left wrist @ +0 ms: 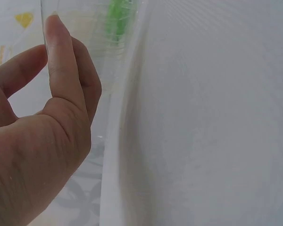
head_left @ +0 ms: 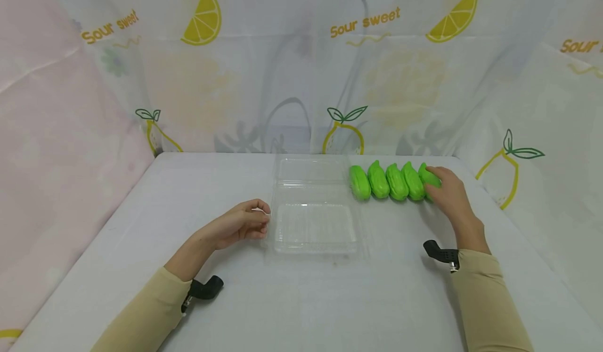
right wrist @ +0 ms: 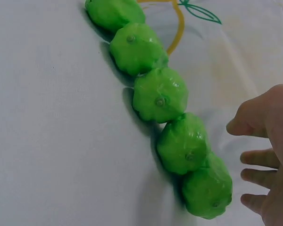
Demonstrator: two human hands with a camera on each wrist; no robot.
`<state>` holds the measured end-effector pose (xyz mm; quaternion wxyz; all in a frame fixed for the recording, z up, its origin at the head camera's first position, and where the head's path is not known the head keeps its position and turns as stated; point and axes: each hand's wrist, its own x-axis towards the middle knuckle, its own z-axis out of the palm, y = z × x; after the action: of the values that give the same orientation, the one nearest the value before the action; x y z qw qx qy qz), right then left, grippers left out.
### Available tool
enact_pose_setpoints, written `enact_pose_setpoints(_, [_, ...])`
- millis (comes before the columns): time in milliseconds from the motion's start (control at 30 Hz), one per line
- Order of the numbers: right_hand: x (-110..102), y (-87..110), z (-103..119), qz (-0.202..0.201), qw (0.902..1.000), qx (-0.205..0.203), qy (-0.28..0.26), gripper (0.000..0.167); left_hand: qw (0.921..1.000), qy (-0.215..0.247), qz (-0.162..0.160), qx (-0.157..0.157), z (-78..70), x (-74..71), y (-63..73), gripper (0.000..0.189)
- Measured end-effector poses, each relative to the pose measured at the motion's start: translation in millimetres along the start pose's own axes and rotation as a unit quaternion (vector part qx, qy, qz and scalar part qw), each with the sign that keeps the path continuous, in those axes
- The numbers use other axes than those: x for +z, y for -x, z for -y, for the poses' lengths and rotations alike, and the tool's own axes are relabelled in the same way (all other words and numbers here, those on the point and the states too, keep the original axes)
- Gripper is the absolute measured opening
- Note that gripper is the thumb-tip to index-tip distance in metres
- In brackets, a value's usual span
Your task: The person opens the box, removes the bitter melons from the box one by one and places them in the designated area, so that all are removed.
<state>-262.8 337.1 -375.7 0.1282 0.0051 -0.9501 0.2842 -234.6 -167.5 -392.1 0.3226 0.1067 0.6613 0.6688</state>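
Observation:
A clear plastic clamshell box (head_left: 315, 229) lies opened out on the table, its lid (head_left: 311, 170) flat on the far side. My left hand (head_left: 239, 222) pinches the box's left edge between thumb and fingers; the thin rim shows at the fingertips in the left wrist view. To the right of the lid, several green ridged gourds (head_left: 397, 183) form a close side-by-side row. My right hand (head_left: 447, 189) reaches over the rightmost gourd (head_left: 430, 177). In the right wrist view its fingers are spread and extended, a small gap short of the nearest gourd (right wrist: 207, 188).
A white cloth covers the table (head_left: 325, 310). Behind it hangs a white curtain (head_left: 292, 79) printed with lemons and lettering, close beyond the lid and the gourds. A black wrist mount (head_left: 440, 251) sticks out from the right sleeve, another black mount (head_left: 205, 289) from the left.

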Motion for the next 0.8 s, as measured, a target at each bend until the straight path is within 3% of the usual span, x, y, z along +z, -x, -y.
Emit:
enact_pose_setpoints(300, [3.8,-6.5,23.4,0.035,0.9991,-0.023,0.01,0.058,0.9999,-0.007,-0.013,0.0,0.8,-4.3,5.4,0.018])
enact_pose_setpoints(433, [3.0,-3.6,29.0,0.059,0.9973,-0.04,0.018,0.065,0.9991,-0.025,-0.035,0.0,0.1,-4.4,1.0,0.023])
enact_pose_setpoints(533, [4.0,5.1,29.0,0.081,0.9957,-0.039,0.025,0.069,0.9964,-0.049,-0.07,-0.002,-0.3,-4.4,-4.7,0.025])
enact_pose_setpoints(667, [7.7,17.4,29.6,0.092,0.9941,-0.049,0.031,0.071,0.9856,-0.109,-0.129,0.011,-1.2,-4.2,-7.1,0.031])
enact_pose_setpoints(800, [11.3,28.2,31.2,0.094,0.9919,-0.071,0.047,0.073,0.9638,-0.191,-0.182,0.037,-2.8,-3.9,-3.6,0.04])
